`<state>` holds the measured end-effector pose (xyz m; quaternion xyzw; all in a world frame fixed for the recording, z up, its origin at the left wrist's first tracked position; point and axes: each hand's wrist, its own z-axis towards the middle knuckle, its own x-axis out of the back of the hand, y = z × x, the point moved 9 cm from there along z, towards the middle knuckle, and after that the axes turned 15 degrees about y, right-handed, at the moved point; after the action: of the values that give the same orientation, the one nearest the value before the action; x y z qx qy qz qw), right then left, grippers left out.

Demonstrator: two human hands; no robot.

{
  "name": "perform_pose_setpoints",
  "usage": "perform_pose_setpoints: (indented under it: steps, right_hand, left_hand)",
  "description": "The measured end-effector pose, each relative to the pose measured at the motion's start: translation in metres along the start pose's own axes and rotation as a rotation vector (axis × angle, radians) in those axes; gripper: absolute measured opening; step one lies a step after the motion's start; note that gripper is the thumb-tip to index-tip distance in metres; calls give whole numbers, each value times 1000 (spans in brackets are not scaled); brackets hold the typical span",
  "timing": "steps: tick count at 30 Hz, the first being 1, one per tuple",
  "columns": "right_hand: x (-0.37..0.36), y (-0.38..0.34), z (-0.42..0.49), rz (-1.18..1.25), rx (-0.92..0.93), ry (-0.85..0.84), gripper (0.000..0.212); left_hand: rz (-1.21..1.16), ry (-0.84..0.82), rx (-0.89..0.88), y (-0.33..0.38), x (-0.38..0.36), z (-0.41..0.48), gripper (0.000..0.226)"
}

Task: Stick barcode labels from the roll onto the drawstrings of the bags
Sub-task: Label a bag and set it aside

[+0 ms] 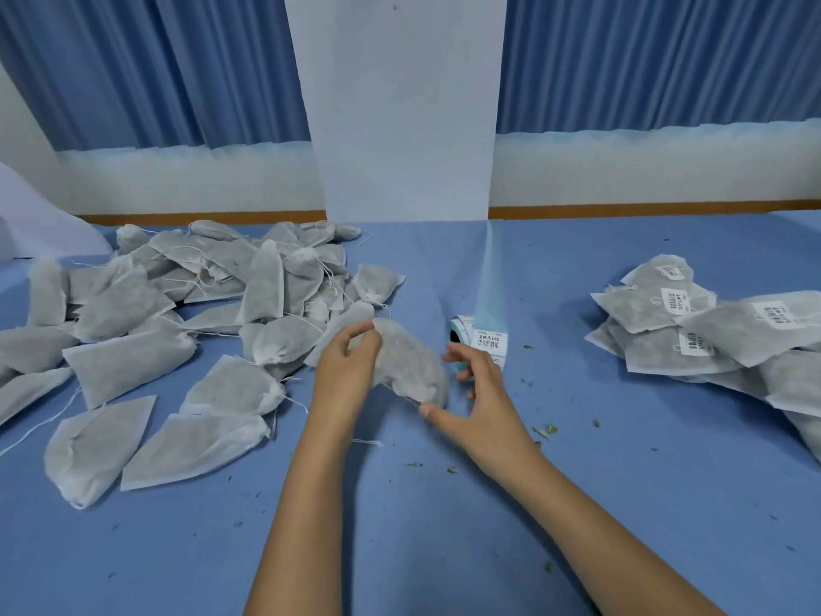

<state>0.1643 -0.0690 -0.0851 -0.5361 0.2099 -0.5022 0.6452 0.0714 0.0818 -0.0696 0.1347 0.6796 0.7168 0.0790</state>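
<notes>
My left hand (344, 371) pinches the top of a grey-white filled drawstring bag (411, 364) and holds it just above the blue table (400, 504). My right hand (480, 402) is beside the bag with spread fingers, its thumb touching the bag's lower edge. Just behind the right hand stands the label roll (482, 337), a barcode label showing on its front and blue backing tape trailing away from it. A large heap of unlabelled bags (177, 331) covers the left of the table. A stack of labelled bags (711, 331) lies at the right.
The blue backing strip (488, 277) runs from the roll toward the table's far edge. A white pillar (400, 104) and blue curtains stand behind. Small green leaf crumbs (548, 431) are scattered near my right hand.
</notes>
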Motion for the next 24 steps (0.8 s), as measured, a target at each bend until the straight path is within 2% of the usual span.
perform_pose_setpoints:
  steps: [2, 3, 5, 7, 9, 12, 14, 15, 16, 18, 20, 21, 22, 24]
  right_hand:
    - [-2, 1, -4, 38, -55, -37, 74]
    - [-4, 1, -6, 78, -83, -81, 69]
    - [-11, -3, -9, 213, -137, -197, 47]
    - [-12, -3, -11, 311, -206, -250, 28]
    - [-10, 6, -10, 273, -264, -247, 22]
    - [-5, 9, -6, 156, -223, -231, 22]
    - [2, 7, -2, 112, -169, -188, 19]
    - [5, 6, 0, 103, -140, -172, 17]
    - [6, 5, 1, 94, -112, -164, 15]
    - [9, 0, 2, 65, -62, -148, 13]
    - [14, -3, 4, 44, -39, -94, 20]
    - [19, -3, 6, 37, -37, -57, 26]
    - [23, -3, 8, 34, -35, -27, 30]
    - [30, -3, 12, 7, -24, 1, 25]
  left_hand:
    - [-115, -111, 80, -1, -6, -6, 25]
    - [-126, -138, 104, -2, -7, -7, 28]
    - [-114, -109, 128, -5, -2, -5, 31]
    - [-102, 1, 109, -6, 7, 1, 26]
    - [-41, 174, 21, -4, 22, 6, 18]
    - [267, 451, -187, 9, 44, -1, 16]
    - [466, 558, -355, 21, 46, -7, 24]
    - [478, 563, -454, 28, 40, -12, 28]
    - [406, 507, -531, 33, 29, -18, 28]
    - [173, 205, -596, 36, -10, -39, 23]
    - [147, -120, -662, 34, -53, -70, 24]
    - [170, -227, -701, 31, -67, -82, 27]
    - [179, -274, -725, 28, -74, -88, 29]
    - [167, -265, -712, 25, -75, -85, 30]
